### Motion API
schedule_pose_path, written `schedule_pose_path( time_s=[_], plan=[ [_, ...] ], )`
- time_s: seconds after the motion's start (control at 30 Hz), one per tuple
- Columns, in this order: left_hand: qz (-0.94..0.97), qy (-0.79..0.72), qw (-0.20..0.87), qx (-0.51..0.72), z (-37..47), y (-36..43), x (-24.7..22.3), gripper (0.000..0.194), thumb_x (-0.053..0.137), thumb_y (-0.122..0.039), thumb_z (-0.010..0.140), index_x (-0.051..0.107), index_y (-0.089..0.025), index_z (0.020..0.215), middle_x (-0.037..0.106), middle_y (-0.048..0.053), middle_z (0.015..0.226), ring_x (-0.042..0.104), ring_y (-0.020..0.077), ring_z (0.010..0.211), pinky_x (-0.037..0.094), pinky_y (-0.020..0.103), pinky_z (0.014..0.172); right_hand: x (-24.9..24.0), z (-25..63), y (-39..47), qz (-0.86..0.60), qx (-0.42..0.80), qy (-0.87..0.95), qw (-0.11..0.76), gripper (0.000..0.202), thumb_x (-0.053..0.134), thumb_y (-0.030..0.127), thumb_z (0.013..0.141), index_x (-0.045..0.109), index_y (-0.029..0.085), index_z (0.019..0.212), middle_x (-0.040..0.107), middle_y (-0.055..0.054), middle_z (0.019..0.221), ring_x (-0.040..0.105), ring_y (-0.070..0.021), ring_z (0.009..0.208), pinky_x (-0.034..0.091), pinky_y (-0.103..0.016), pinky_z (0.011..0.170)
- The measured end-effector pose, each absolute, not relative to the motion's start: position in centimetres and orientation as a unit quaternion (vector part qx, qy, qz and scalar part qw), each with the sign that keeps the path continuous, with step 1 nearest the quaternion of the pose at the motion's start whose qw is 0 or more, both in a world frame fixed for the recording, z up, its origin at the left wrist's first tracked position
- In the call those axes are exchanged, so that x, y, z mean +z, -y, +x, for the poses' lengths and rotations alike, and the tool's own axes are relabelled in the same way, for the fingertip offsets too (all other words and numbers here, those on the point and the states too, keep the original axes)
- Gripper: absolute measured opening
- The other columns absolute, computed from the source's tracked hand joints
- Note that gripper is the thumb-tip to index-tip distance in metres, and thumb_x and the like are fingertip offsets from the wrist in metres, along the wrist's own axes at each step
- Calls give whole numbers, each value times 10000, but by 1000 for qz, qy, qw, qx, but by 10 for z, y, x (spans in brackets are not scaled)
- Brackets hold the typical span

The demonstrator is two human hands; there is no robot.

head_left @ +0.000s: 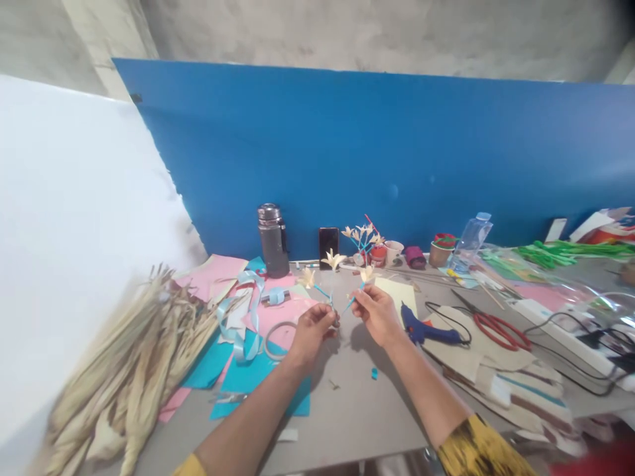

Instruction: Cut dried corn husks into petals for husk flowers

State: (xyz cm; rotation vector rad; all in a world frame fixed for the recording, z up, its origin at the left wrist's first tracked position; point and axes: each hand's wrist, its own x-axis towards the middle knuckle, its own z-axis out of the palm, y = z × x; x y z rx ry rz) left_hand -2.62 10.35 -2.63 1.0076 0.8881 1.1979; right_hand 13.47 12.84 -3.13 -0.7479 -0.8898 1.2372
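Note:
Above the middle of the table, my left hand (312,334) is pinched around blue-wrapped stems. Two cream handmade flowers, a left one (307,278) and a taller one (333,260), rise from it. My right hand (380,314) pinches the thin blue stem of another cream flower (367,274), a short way to the right. The lower stem ends are partly hidden by my fingers. Behind the hands, a bunch of similar flowers (364,235) stands by a red cup (378,256). A ring of tape (268,344) lies just left of my left hand.
Dried corn husks (119,370) are heaped at left, beside blue paper (238,380), ribbon (239,344) and a dark flask (272,244). At right are a blue glue gun (429,332), red-handled scissors (501,330), gloves (516,390), a power strip (565,337) and trailing cables. A blue panel (347,152) closes the back.

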Motion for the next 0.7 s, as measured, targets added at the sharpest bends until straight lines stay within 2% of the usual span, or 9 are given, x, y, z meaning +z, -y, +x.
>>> schedule_pose_path(
  time_s=[0.27, 0.47, 0.7],
  plan=[
    [441, -380, 621, 525, -28, -105, -33, 364, 848, -432, 606, 609, -170, 686, 594, 9, 706, 550, 122, 654, 434, 231, 590, -28, 133, -126, -362, 496, 429, 662, 384, 821, 482, 660, 589, 176, 673, 600, 5, 549, 452, -93, 437, 345, -228, 429],
    [452, -395, 611, 516, -26, -105, -32, 305, 841, -387, 599, 638, -168, 663, 581, 4, 675, 545, 125, 645, 440, 239, 598, -28, 131, -123, -404, 411, 484, 659, 306, 771, 408, 716, 571, 186, 651, 549, 43, 479, 435, -86, 418, 334, -224, 439],
    [465, -379, 622, 504, -25, -107, -36, 292, 828, -388, 638, 648, -167, 699, 604, 9, 692, 569, 131, 665, 463, 244, 605, -28, 128, -119, -424, 389, 506, 643, 270, 758, 386, 736, 590, 183, 674, 646, 2, 537, 542, -113, 462, 444, -237, 492]
  ],
)
